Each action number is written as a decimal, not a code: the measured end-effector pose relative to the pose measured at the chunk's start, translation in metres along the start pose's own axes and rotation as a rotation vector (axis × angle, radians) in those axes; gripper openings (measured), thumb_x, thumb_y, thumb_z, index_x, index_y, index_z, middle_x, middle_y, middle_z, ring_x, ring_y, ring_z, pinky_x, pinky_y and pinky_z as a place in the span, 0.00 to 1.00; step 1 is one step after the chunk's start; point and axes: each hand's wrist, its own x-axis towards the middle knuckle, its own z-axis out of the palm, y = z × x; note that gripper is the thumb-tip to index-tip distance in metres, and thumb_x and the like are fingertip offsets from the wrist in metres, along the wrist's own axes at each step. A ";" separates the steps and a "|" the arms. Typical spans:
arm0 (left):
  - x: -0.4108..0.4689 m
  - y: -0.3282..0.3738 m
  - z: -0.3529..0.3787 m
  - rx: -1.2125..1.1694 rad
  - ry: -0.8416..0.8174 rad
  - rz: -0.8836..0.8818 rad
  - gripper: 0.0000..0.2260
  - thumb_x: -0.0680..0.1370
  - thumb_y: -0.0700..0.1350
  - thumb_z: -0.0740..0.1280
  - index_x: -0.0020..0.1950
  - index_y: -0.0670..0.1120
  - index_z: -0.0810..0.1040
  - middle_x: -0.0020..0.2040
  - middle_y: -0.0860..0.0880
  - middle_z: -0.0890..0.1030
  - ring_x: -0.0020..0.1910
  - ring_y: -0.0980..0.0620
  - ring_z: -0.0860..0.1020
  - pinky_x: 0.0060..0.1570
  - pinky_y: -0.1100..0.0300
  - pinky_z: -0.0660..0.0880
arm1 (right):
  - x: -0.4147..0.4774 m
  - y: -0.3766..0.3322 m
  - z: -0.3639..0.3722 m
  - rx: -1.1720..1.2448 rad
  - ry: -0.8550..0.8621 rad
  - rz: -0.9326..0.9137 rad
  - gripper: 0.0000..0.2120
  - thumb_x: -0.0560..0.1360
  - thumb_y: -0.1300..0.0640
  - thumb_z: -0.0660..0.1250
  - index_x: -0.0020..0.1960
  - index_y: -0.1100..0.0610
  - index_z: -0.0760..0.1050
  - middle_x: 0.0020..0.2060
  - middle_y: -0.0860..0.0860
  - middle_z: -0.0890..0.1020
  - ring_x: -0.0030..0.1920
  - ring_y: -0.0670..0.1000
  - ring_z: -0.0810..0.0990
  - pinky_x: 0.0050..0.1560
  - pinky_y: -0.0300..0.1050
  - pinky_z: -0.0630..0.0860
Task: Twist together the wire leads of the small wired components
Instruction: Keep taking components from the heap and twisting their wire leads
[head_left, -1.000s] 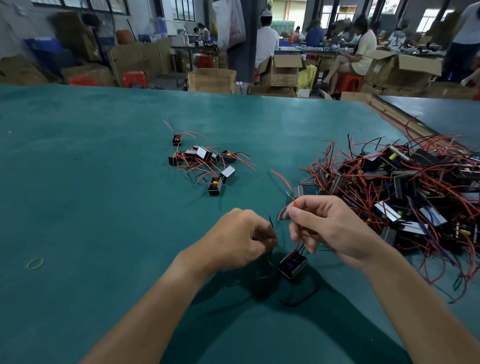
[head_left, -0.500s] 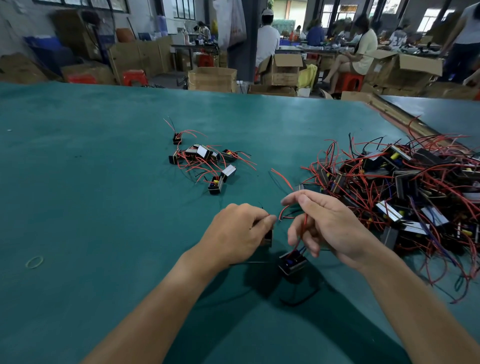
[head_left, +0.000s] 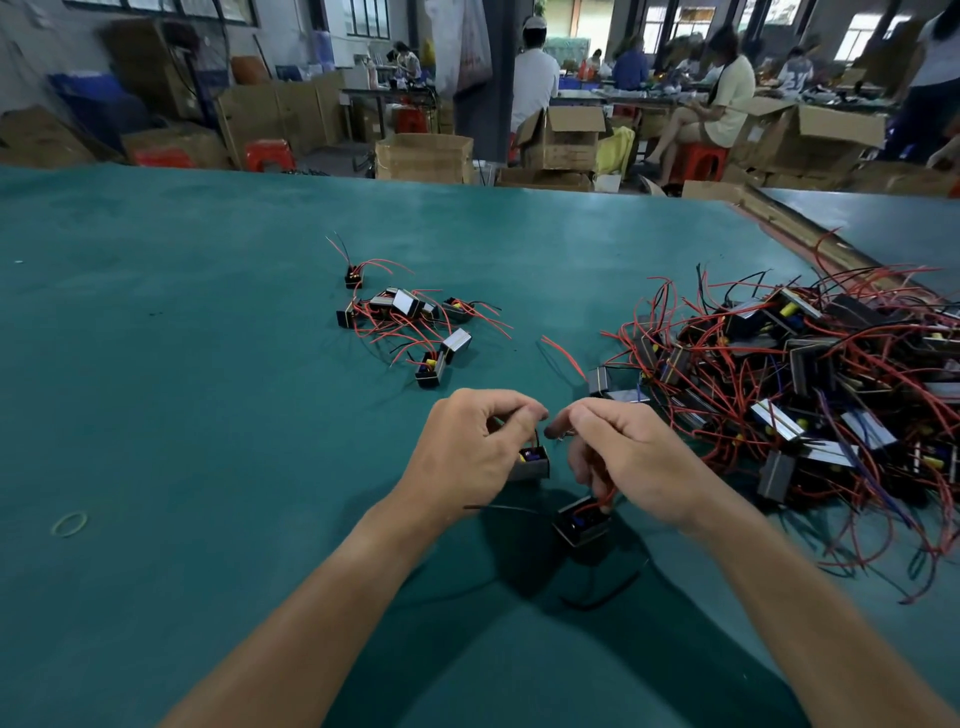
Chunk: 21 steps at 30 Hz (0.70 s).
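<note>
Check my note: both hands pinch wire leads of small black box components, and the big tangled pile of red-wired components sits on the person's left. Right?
One point is wrong: the head view shows the big tangled pile of red-wired black components on the person's right, not left. The rest holds: the left hand and right hand each pinch wire leads of small black box components.

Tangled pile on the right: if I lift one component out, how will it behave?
It will likely drag neighbours along, since red leads in the pile loop over one another. The leads look thin and curl freely, so probably floppy. The boxy bodies seem unlikely to roll.
</note>
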 end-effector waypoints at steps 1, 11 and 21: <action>0.000 -0.001 0.000 -0.011 0.001 -0.011 0.06 0.78 0.45 0.69 0.43 0.49 0.85 0.30 0.51 0.80 0.29 0.48 0.75 0.34 0.54 0.75 | 0.000 -0.001 0.000 0.023 -0.002 0.008 0.15 0.84 0.60 0.53 0.47 0.59 0.77 0.25 0.50 0.76 0.23 0.48 0.71 0.22 0.40 0.71; -0.005 0.001 -0.002 0.094 -0.182 0.035 0.14 0.67 0.40 0.74 0.50 0.53 0.84 0.39 0.54 0.84 0.31 0.56 0.78 0.36 0.62 0.76 | -0.001 -0.007 -0.007 0.314 0.031 0.029 0.17 0.83 0.62 0.54 0.46 0.62 0.81 0.33 0.55 0.74 0.31 0.48 0.73 0.26 0.42 0.74; -0.005 0.003 -0.004 0.194 -0.300 0.148 0.05 0.70 0.37 0.75 0.42 0.47 0.86 0.36 0.53 0.83 0.32 0.55 0.78 0.36 0.62 0.74 | -0.002 -0.003 -0.010 0.198 0.058 -0.107 0.16 0.81 0.66 0.59 0.43 0.58 0.83 0.27 0.54 0.68 0.29 0.50 0.69 0.32 0.40 0.76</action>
